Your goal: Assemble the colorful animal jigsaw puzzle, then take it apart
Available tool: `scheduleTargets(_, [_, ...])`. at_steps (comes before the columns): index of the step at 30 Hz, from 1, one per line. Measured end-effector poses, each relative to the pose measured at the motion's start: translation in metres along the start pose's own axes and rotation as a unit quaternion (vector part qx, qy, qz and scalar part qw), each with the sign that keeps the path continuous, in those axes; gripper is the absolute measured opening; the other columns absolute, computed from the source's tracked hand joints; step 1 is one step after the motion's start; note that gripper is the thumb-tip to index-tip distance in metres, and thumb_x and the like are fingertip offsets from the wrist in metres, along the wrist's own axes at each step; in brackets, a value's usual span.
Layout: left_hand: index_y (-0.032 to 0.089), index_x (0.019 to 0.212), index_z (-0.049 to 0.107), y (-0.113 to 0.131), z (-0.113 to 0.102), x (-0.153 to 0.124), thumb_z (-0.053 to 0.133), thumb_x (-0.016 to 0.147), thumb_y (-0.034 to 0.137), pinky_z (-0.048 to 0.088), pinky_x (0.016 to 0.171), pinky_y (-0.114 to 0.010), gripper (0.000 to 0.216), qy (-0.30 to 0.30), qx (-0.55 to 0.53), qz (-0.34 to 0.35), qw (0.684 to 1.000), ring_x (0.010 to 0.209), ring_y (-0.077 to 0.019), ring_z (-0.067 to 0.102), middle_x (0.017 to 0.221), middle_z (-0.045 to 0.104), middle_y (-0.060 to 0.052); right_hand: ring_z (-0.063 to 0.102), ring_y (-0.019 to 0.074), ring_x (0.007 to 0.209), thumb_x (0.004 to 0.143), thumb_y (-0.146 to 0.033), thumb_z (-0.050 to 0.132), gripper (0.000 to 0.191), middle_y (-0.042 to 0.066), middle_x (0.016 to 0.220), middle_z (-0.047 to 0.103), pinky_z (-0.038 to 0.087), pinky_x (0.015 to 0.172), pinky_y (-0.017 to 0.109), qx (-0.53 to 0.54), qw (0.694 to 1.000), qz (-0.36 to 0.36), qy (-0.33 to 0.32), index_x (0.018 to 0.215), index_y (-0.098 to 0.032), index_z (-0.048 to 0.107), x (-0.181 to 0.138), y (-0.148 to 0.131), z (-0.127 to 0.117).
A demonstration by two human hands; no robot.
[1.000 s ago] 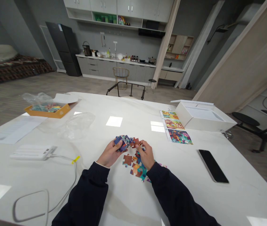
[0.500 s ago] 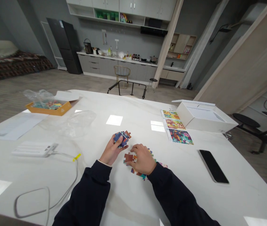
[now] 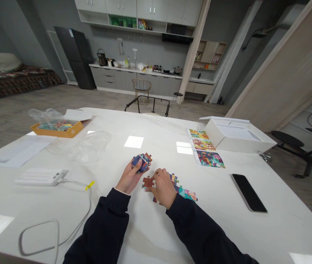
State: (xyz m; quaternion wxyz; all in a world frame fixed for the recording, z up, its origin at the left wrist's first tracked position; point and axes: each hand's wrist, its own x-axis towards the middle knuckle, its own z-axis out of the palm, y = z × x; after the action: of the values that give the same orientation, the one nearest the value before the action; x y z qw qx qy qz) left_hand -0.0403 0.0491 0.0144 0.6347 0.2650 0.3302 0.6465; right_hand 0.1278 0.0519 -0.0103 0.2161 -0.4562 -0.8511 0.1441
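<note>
In my left hand [image 3: 130,177] is a small stack of jigsaw puzzle pieces [image 3: 142,163], blue and brown, with the thumb pressed over the top one. My right hand [image 3: 164,187] is low over the table, its thumb and fingers closed at the edge of a brown puzzle piece [image 3: 147,182]. Beside and partly under that hand lies a group of joined puzzle pieces [image 3: 185,192] in teal, pink and purple. The right hand and wrist hide part of this group.
On the right lie a phone [image 3: 249,193], a picture sheet [image 3: 210,158] and an open white box [image 3: 237,141]. To the left are a power bank [image 3: 39,178] with a cable, a clear plastic bag [image 3: 92,145], a paper [image 3: 21,150] and an orange box [image 3: 59,131] of puzzle pieces.
My right hand has shifted slightly left together with the brown piece, uncovering more of the joined pieces on its right. The left hand still holds its stack.
</note>
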Motion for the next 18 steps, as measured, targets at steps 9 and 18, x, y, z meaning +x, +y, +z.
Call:
scheduleTargets(9, [0.013, 0.122, 0.07, 0.002, 0.002, -0.004, 0.082, 0.084, 0.04, 0.053, 0.1, -0.042, 0.048, -0.046, 0.026, -0.036, 0.998, 0.116, -0.0286, 0.066, 0.129, 0.069, -0.018, 0.067, 0.0197, 0.071, 0.081, -0.021, 0.071, 0.01, 0.0, 0.073, 0.069, 0.05, 0.066, 0.031, 0.303, 0.941, 0.143, 0.055, 0.082, -0.023, 0.061, 0.018, 0.023, -0.011])
scheduleTargets(18, [0.016, 0.123, 0.069, -0.017, 0.01, -0.006, 0.082, 0.085, 0.038, 0.047, 0.11, -0.048, 0.045, -0.08, 0.058, -0.053, 0.994, 0.121, -0.0304, 0.065, 0.127, 0.071, -0.015, 0.073, 0.0227, 0.069, 0.073, -0.04, 0.083, 0.027, 0.004, 0.069, 0.074, 0.055, 0.065, 0.031, 0.481, 0.856, 0.167, 0.094, 0.082, -0.02, 0.068, 0.034, 0.045, -0.04])
